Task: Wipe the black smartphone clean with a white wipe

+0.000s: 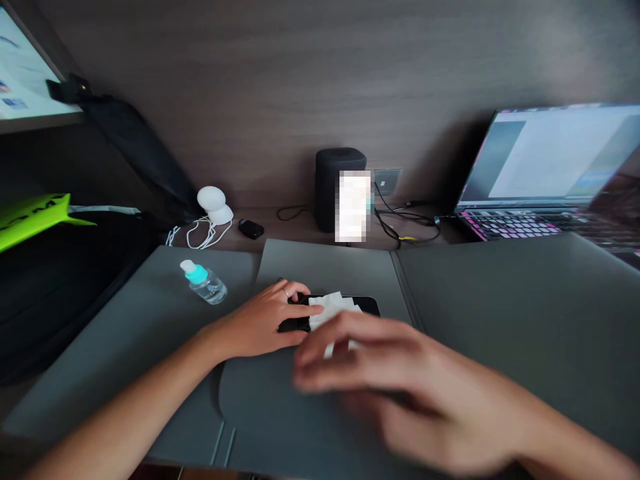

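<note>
A black phone (369,306) lies flat on the dark grey desk mat. My left hand (265,319) rests over its left end, thumb at the near edge and other fingers at the far edge, gripping it; a ring is on one finger. On top of the phone sits a crumpled white tissue (334,307), touched by a left fingertip. My right hand (395,380) is raised nearer to the camera, in front of the tissue and part of the phone. Its fingers are bent and smeared by motion, and whether they hold anything is hidden.
A clear spray bottle (207,283) leans on the mat (500,300) at left. Behind are a white round device (213,203), a small black object (251,229), a black speaker (327,193) and cables (415,223). An open laptop (545,160) stands at right, a black bag (75,267) at left.
</note>
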Demonstrator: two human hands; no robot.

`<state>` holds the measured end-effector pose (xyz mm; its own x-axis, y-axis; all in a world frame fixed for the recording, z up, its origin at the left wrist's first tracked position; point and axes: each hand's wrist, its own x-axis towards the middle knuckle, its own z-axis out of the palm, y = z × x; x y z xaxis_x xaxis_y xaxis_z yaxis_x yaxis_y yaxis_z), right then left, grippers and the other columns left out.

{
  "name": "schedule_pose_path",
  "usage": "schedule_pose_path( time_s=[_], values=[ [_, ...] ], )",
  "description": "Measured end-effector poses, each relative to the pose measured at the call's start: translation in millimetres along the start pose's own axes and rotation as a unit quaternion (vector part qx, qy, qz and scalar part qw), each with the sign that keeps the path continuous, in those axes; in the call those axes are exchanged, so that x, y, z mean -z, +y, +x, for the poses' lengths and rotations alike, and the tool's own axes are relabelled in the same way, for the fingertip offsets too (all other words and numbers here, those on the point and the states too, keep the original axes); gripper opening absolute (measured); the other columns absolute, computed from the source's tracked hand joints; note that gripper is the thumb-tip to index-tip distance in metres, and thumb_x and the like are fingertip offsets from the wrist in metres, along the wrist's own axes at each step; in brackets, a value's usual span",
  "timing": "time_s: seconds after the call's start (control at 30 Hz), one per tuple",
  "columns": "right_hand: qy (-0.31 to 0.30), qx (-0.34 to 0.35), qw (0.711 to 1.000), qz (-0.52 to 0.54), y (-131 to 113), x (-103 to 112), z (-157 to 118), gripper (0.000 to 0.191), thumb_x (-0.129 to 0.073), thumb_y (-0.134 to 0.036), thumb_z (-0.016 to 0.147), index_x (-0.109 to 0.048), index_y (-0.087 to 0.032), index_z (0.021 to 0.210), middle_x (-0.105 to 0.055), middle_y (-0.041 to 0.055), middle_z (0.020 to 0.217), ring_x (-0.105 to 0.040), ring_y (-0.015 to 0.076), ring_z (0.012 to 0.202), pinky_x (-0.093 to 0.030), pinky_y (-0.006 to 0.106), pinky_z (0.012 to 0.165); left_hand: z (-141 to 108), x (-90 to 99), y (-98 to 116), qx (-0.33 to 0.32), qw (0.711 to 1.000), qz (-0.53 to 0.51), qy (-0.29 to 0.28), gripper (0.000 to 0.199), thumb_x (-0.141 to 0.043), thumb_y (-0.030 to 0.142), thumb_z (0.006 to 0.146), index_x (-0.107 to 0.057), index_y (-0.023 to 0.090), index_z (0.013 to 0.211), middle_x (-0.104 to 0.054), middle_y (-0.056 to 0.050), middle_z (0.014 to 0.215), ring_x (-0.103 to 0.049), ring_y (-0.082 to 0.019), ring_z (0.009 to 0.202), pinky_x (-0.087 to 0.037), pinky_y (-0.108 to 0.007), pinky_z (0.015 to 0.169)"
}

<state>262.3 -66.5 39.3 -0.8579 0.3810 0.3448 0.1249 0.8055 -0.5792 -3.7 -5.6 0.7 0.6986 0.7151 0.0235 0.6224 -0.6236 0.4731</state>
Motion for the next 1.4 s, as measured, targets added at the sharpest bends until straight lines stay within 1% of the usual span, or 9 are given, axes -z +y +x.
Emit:
schedule_pose_path(
  time_s=[0.1, 0.17, 0.27, 0.37, 0.5, 0.77, 0.93, 1.1, 1.4],
  values=[
    [-0.017, -0.045, 0.997, -0.065, 48.2, 19.7, 35.4, 0.024, -0.046, -0.019, 0.099, -0.066, -0.017, 0.112, -0.064, 0.0102, 0.105, -0.059, 0.0206, 0.098, -0.049, 0.038, 0.088, 0.5, 1.6, 2.5, 0.002, 1.0, 0.005, 0.001, 0.036, -0.062, 0.035, 0.094, -0.06, 0.04, 0.13, -0.052, -0.004, 0.131, -0.048, -0.026, 0.123, -0.042, -0.043, 0.104],
    [-0.024, -0.065, 0.993, -0.099, 71.9, 16.4, 40.0, 0.022, -0.048, -0.022, 0.099, -0.067, -0.015, 0.107, -0.064, 0.0098, 0.098, -0.059, 0.0202, 0.092, -0.049, 0.038, 0.086, 0.3, 1.6, 2.2, 0.009, 1.0, 0.009, -0.001, 0.039, -0.062, 0.036, 0.094, -0.058, 0.039, 0.133, -0.05, -0.005, 0.132, -0.047, -0.026, 0.124, -0.042, -0.043, 0.105],
    [-0.045, -0.065, 0.991, -0.111, 86.6, 5.0, 32.2, 0.021, -0.052, -0.021, 0.097, -0.066, -0.015, 0.112, -0.062, 0.0101, 0.104, -0.058, 0.0207, 0.099, -0.047, 0.038, 0.091, -0.7, 0.8, 0.9, 0.015, 1.0, 0.008, -0.006, 0.044, -0.06, 0.036, 0.095, -0.052, 0.038, 0.138, -0.048, -0.005, 0.135, -0.045, -0.026, 0.126, -0.041, -0.043, 0.106],
    [-0.068, -0.07, 0.988, -0.117, 86.3, 5.1, 25.7, 0.019, -0.053, -0.018, 0.096, -0.067, -0.014, 0.109, -0.061, 0.0101, 0.105, -0.057, 0.0206, 0.099, -0.046, 0.037, 0.09, -1.9, 0.1, 0.5, 0.023, 1.0, -0.005, -0.005, 0.057, -0.06, 0.037, 0.095, -0.038, 0.04, 0.147, -0.048, -0.004, 0.137, -0.046, -0.026, 0.126, -0.041, -0.043, 0.106],
    [-0.068, -0.1, 0.986, -0.117, 85.2, 20.6, 21.5, 0.011, -0.057, -0.014, 0.092, -0.067, -0.016, 0.097, -0.06, 0.007, 0.094, -0.057, 0.0193, 0.09, -0.046, 0.036, 0.086, -2.6, -1.3, 0.8, 0.035, 0.999, -0.002, 0.003, 0.067, -0.06, 0.039, 0.094, -0.025, 0.035, 0.152, -0.045, -0.006, 0.144, -0.042, -0.029, 0.131, -0.039, -0.045, 0.107],
    [-0.114, -0.134, 0.983, -0.043, 91.9, 41.4, 6.9, 0.01, -0.057, -0.013, 0.09, -0.065, -0.017, 0.086, -0.06, 0.004, 0.088, -0.055, 0.0173, 0.088, -0.044, 0.03, 0.079, -2.0, -1.7, -1.5, 0.03, 1.0, 0.007, 0.004, 0.06, -0.058, 0.043, 0.095, -0.032, 0.033, 0.148, -0.047, -0.006, 0.142, -0.046, -0.027, 0.128, -0.041, -0.042, 0.105],
    [-0.062, -0.155, 0.984, -0.065, 95.4, 27.1, 13.2, 0.01, -0.055, -0.013, 0.091, -0.064, -0.016, 0.088, -0.061, 0.0048, 0.09, -0.058, 0.0165, 0.086, -0.045, 0.029, 0.077, -1.6, 0.8, -0.8, 0.033, 0.999, 0.003, -0.005, 0.057, -0.059, 0.041, 0.094, -0.036, 0.032, 0.146, -0.048, -0.006, 0.139, -0.047, -0.027, 0.126, -0.04, -0.042, 0.106],
    [-0.071, -0.118, 0.989, -0.055, 95.8, 25.6, 15.2, 0.017, -0.052, -0.011, 0.092, -0.067, -0.017, 0.1, -0.062, 0.0061, 0.093, -0.059, 0.0174, 0.091, -0.045, 0.03, 0.081, -1.8, 1.5, -1.3, 0.031, 0.999, -0.007, -0.004, 0.055, -0.058, 0.04, 0.094, -0.038, 0.033, 0.145, -0.05, -0.006, 0.137, -0.048, -0.026, 0.125, -0.041, -0.042, 0.105],
    [-0.072, -0.081, 0.991, -0.078, 93.1, 26.2, 17.8, 0.009, -0.058, -0.017, 0.091, -0.067, -0.017, 0.091, -0.06, 0.0062, 0.093, -0.054, 0.0193, 0.092, -0.042, 0.035, 0.088, -0.9, -0.1, -5.1, 0.027, 1.0, 0.004, -0.005, 0.055, -0.059, 0.04, 0.093, -0.04, 0.032, 0.144, -0.049, -0.005, 0.137, -0.047, -0.027, 0.125, -0.04, -0.042, 0.106]
  ],
)
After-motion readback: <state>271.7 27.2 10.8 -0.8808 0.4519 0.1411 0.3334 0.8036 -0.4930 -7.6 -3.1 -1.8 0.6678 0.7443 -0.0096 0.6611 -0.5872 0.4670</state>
